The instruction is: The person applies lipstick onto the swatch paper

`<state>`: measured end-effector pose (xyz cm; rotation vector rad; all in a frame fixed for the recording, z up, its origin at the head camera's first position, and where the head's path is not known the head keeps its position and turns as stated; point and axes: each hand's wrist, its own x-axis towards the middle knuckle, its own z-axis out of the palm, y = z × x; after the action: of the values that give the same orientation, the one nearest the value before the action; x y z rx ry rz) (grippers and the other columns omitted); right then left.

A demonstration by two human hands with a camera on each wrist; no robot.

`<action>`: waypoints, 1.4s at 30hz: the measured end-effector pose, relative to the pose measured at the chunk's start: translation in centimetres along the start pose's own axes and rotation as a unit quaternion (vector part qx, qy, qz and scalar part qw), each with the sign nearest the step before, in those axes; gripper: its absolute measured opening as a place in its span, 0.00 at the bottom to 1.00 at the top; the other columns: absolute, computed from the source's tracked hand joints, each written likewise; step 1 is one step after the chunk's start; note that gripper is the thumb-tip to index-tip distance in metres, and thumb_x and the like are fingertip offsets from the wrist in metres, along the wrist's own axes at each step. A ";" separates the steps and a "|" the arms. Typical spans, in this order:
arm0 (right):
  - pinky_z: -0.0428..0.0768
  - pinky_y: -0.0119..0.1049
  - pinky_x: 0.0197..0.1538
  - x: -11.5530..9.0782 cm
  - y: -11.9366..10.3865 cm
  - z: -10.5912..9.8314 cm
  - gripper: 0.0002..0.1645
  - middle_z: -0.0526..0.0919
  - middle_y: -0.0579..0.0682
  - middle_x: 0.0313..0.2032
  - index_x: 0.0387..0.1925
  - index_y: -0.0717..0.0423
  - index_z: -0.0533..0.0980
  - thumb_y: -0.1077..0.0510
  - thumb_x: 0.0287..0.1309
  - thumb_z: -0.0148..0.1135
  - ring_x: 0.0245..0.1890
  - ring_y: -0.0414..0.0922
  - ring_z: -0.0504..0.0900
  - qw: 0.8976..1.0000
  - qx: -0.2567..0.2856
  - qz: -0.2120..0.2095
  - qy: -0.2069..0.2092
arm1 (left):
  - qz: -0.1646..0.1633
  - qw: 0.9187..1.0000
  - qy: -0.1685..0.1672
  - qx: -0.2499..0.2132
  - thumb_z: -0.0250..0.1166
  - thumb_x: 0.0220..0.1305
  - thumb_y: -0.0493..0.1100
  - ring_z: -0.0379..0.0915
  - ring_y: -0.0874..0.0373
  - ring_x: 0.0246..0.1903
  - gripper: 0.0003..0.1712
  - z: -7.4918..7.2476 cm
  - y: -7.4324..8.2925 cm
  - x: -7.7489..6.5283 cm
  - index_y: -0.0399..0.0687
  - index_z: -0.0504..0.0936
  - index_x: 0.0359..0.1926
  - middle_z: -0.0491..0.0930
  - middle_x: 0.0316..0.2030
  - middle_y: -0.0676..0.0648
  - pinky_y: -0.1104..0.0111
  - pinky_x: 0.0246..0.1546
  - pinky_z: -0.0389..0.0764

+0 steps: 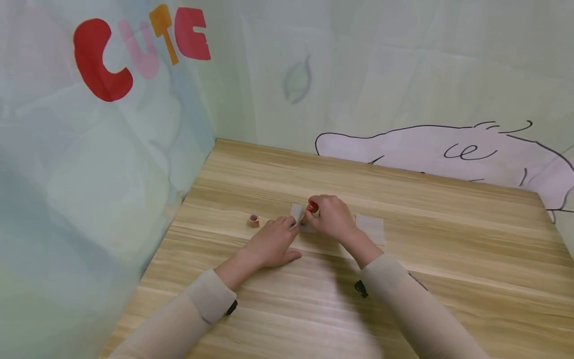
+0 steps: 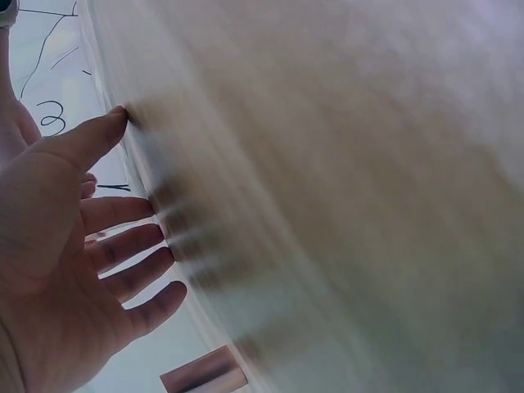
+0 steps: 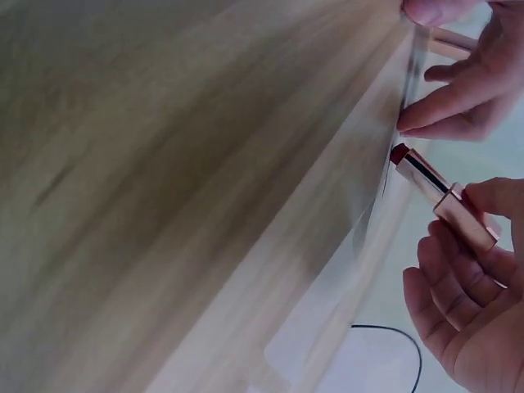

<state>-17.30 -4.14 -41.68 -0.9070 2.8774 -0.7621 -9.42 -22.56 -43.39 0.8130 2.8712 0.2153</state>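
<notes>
My right hand (image 1: 331,215) pinches an uncapped lipstick (image 3: 446,201) between thumb and fingers. The lipstick has a shiny rose-gold case, and its dark red tip points down, right at a small pale paper sheet (image 1: 295,211). Beside it, my left hand (image 1: 274,243) rests its fingertips at the sheet's near left edge. In the left wrist view those fingers (image 2: 127,255) are extended and spread, with the thumb apart from them. The lipstick's rose-gold cap (image 1: 254,221) stands upright on the table, left of my left hand. Both hands cover part of the sheet.
Another pale sheet (image 1: 371,229) lies on the wood-grain table (image 1: 448,239), right of my right hand. Printed wall covering with letters (image 1: 104,60) rises along the table's left and far edges. Dark bands sit under both sleeves.
</notes>
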 end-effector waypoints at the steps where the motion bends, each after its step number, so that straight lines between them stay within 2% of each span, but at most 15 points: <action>1: 0.81 0.38 0.32 0.0 0.3 -0.1 0.11 0.86 0.49 0.32 0.41 0.60 0.83 0.56 0.63 0.68 0.27 0.42 0.81 1.000 0.019 0.006 0.009 | 0.000 1.000 -0.001 0.000 0.66 0.66 0.62 0.69 0.47 0.61 0.36 0.0 0.0 0.0 0.38 0.78 0.61 0.73 0.59 0.41 0.53 0.57 0.75; 7: 0.82 0.39 0.31 -0.3 1.7 -1.9 0.10 0.87 0.49 0.30 0.40 0.60 0.84 0.57 0.62 0.67 0.27 0.44 0.83 0.987 0.119 0.036 0.104 | -0.006 1.000 -0.006 -0.004 0.66 0.67 0.61 0.67 0.45 0.63 0.37 0.0 0.1 0.1 0.36 0.77 0.62 0.72 0.62 0.39 0.52 0.59 0.74; 10: 0.82 0.39 0.31 -0.6 2.1 -2.7 0.10 0.87 0.50 0.29 0.39 0.60 0.84 0.56 0.62 0.68 0.28 0.46 0.84 0.980 0.144 0.045 0.126 | -0.009 1.000 -0.008 -0.008 0.66 0.67 0.61 0.66 0.45 0.64 0.37 0.0 0.1 0.1 0.36 0.77 0.62 0.71 0.62 0.39 0.51 0.60 0.73; 21: 0.80 0.33 0.27 -2.2 3.5 -3.9 0.08 0.84 0.51 0.25 0.35 0.60 0.83 0.57 0.61 0.71 0.25 0.45 0.82 0.969 0.184 0.065 0.153 | -0.005 1.000 -0.008 -0.017 0.67 0.66 0.60 0.68 0.44 0.63 0.36 0.0 0.3 0.4 0.35 0.77 0.62 0.72 0.61 0.38 0.51 0.58 0.75; 24: 0.80 0.32 0.28 -2.6 3.8 -4.3 0.09 0.84 0.51 0.25 0.36 0.61 0.83 0.58 0.61 0.71 0.25 0.46 0.83 0.966 0.190 0.065 0.163 | -0.019 1.000 -0.015 -0.013 0.67 0.65 0.61 0.67 0.44 0.65 0.41 -0.2 0.4 0.5 0.38 0.72 0.69 0.70 0.64 0.38 0.49 0.61 0.72; 28: 0.81 0.31 0.30 -3.3 4.1 -4.9 0.09 0.85 0.51 0.26 0.38 0.61 0.84 0.58 0.61 0.71 0.26 0.46 0.83 0.963 0.193 0.068 0.175 | -0.030 0.999 -0.012 -0.018 0.67 0.63 0.64 0.60 0.44 0.70 0.50 -0.8 1.0 0.9 0.44 0.62 0.76 0.64 0.71 0.39 0.46 0.67 0.65; 34: 0.82 0.30 0.31 -3.9 4.6 -5.4 0.10 0.85 0.52 0.28 0.38 0.61 0.84 0.57 0.62 0.71 0.27 0.46 0.83 0.962 0.192 0.066 0.186 | 0.024 0.999 -0.002 -0.027 0.66 0.64 0.65 0.53 0.43 0.74 0.51 -1.3 2.6 2.2 0.42 0.60 0.77 0.60 0.74 0.38 0.45 0.70 0.61; 42: 0.81 0.31 0.32 -4.6 5.4 -6.0 0.09 0.85 0.52 0.27 0.38 0.61 0.84 0.57 0.62 0.71 0.28 0.46 0.83 0.961 0.186 0.076 0.187 | 0.047 0.999 -0.009 0.001 0.65 0.65 0.65 0.55 0.46 0.73 0.48 -0.6 4.2 3.4 0.40 0.65 0.74 0.61 0.73 0.40 0.50 0.68 0.65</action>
<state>-17.36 4.89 -39.43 -0.5364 2.8875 -1.5341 -10.25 -17.34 -42.40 0.9451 2.8200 0.2158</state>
